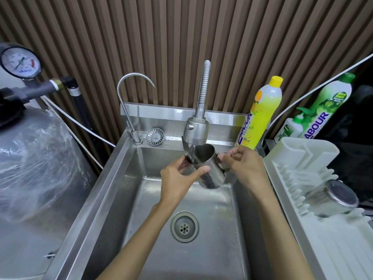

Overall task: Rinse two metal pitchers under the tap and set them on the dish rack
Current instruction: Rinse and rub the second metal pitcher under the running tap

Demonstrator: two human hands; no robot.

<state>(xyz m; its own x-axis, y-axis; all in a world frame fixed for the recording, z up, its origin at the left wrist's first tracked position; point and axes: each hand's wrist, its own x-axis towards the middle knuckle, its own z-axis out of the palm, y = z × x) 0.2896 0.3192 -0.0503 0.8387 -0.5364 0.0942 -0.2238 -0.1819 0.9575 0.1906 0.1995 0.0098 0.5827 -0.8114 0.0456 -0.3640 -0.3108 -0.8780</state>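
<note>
Steel sink | yellow LABOUR bottle | left grip, right grip clamped round pitcher

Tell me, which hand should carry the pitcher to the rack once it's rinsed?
Probably the right hand: it grips the pitcher at its handle side, and the rack stands right of the sink, beside that hand. The left hand, gripping the pitcher's body, would have to cross over.

Steel sink, strainer on its ledge, white dish rack bearing metal pitcher
</note>
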